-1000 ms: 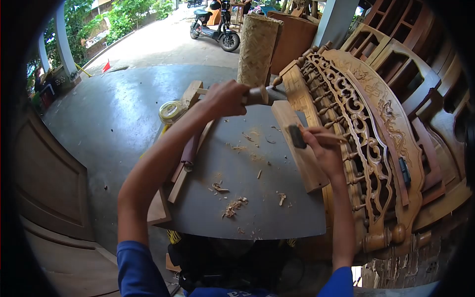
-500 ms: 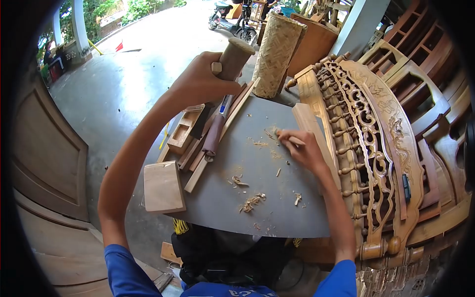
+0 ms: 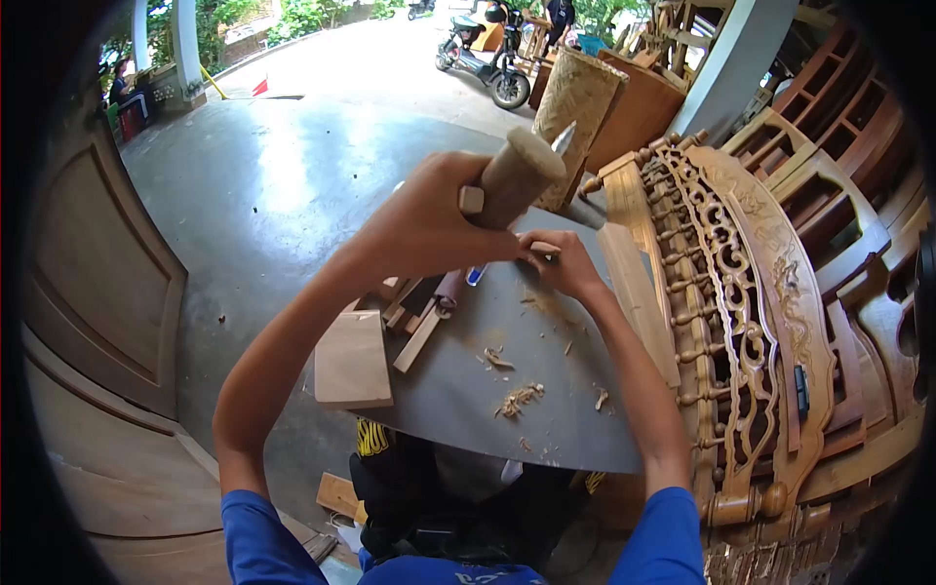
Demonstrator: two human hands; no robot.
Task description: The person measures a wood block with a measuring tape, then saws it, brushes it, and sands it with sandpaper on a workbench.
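Observation:
My left hand [image 3: 429,210] is wrapped around a round-headed wooden mallet [image 3: 522,175], raised above the grey tabletop [image 3: 448,405]; a squared peg juts from its side. Just beyond and below it, my right hand [image 3: 564,261] is closed around a thin wooden piece, of which only a pale end [image 3: 544,251] shows. A pale pointed tip [image 3: 564,138] rises behind the mallet; what it belongs to is hidden. Under my left forearm lie narrow wood strips [image 3: 417,341], a purplish roll [image 3: 448,290] and a blue-and-white pen-like item [image 3: 476,275], partly covered.
A wood block [image 3: 353,361] sits at the table's left edge, and wood shavings [image 3: 519,400] are scattered over the top. A plank [image 3: 636,292] and carved furniture panels [image 3: 726,312] crowd the right. Behind stand a woven bamboo roll [image 3: 582,93] and a motorbike [image 3: 487,58].
My right hand has moved up and left from the shavings to beside the mallet. My left hand, still holding the mallet, sits lower and further right in view. The view has shifted slightly.

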